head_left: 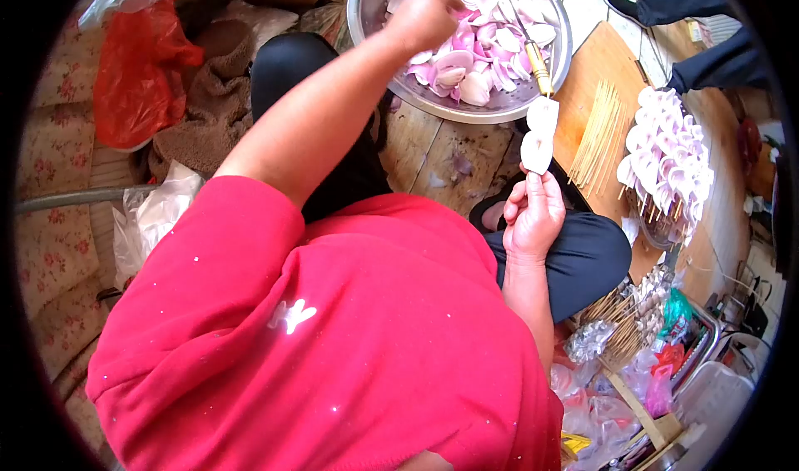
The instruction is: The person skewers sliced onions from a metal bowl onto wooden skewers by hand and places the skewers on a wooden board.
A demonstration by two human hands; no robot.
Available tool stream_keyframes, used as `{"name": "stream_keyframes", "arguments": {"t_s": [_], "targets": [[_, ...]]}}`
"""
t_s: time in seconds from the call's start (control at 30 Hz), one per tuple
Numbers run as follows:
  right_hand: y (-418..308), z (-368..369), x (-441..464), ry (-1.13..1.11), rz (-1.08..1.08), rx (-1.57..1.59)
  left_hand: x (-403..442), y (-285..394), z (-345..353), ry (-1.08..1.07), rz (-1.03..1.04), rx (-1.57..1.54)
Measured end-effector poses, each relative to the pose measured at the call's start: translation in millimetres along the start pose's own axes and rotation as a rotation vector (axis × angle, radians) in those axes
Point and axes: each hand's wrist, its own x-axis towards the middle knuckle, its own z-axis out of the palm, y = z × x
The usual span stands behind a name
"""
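My left hand (424, 22) is over a perforated metal bowl (454, 113) heaped with pink and white onion petals (478, 51). Its fingers are curled down toward the petals, and whatever lies between them is hidden. Beside my right knee, my right hand (534, 217) pinches the lower end of a skewer of onion petals (538, 148), holding pale petals above the fingertips. The stick itself is mostly covered. Just beyond, a tool with a yellow handle (538, 70) and a thin metal shaft leans across the bowl's rim.
Right of the bowl, bare bamboo sticks (601, 134) lie on a wooden board (587, 71). Filled onion skewers (666, 155) are piled beyond them. Another person's legs (699, 13) stand at upper right. Plastic bags (603, 413) and foil-like skewers (637, 317) crowd the lower right; a red bag (141, 76) lies left.
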Motion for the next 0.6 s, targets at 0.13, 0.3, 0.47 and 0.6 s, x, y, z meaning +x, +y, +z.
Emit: {"name": "stream_keyframes", "arguments": {"t_s": [0.13,0.3,0.47,0.6], "targets": [[-0.6,0.4,1.4,-0.004,0.001,-0.013,15.3,-5.7,-19.2,-0.065,-0.182,0.062],[-0.8,3.6,1.5,-0.010,0.026,-0.039,7.1,-18.6,18.1,-0.264,0.017,0.268],[2.1,3.0,2.0,-0.018,0.028,-0.053,-4.3,-28.9,44.6,-0.368,-0.041,0.354],[0.6,3.3,1.3,-0.016,0.032,-0.068,-2.3,-23.2,39.1,-0.340,-0.141,0.083]]}}
